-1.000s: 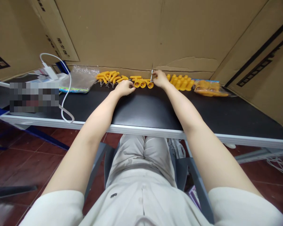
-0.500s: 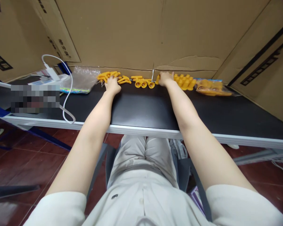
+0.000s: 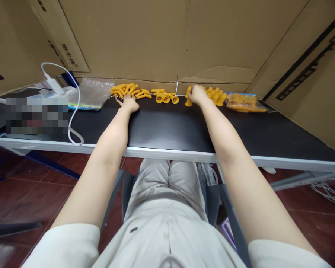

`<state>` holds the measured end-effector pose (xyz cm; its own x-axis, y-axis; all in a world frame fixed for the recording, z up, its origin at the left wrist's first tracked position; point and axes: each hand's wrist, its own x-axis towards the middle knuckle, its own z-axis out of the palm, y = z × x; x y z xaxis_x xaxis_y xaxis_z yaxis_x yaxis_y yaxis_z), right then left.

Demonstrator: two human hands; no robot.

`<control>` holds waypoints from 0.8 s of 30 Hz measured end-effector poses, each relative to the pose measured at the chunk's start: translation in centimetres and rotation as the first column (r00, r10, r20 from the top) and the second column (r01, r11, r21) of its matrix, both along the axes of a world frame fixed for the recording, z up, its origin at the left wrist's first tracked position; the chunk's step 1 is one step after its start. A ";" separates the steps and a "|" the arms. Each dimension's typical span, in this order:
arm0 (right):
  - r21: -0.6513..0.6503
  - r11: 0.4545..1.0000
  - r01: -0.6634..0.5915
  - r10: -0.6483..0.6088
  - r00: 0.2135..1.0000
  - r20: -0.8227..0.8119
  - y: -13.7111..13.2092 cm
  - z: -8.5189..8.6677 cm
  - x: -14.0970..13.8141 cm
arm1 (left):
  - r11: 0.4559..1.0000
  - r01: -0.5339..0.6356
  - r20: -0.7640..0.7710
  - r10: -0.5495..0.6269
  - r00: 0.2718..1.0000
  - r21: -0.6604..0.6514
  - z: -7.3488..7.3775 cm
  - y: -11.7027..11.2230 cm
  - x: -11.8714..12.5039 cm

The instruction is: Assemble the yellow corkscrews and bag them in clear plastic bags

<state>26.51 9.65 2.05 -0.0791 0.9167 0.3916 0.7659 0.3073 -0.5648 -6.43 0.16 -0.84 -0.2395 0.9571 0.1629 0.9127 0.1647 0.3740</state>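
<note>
Already, three pieces at twelve o'clock look joined; handles at eleven and cups at one sit loose. The left hand reaches the handles, grip unclear; the right hand pinches one cup.

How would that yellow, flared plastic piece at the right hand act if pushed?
The yellow, flared piece might resist tipping, since its wide end faces down. Knocked over, it could roll, because its rim looks round. It's probably light: three similar pieces nearby have hollow ends.
</note>
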 end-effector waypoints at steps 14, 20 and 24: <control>-0.057 0.998 -0.041 0.031 0.987 -0.160 -6.3 0.1 1.2 | 0.993 0.066 -0.109 -0.055 0.993 0.099 1.4 2.2 -0.5; -0.002 1.000 -0.022 0.022 0.997 -0.069 -6.1 -0.3 1.2 | 0.990 0.061 -0.216 -0.088 0.972 -0.125 1.9 5.2 0.0; 0.008 0.999 -0.041 0.041 0.998 -0.050 -6.0 -0.6 1.4 | 0.990 -0.019 -0.246 -0.016 0.969 -0.140 2.4 5.6 0.7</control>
<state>27.91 3.70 1.46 -0.0968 0.9102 0.4026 0.7234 0.3422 -0.5997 -5.69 5.79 1.55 -0.2101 0.9743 0.0809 0.9733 0.2006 0.1114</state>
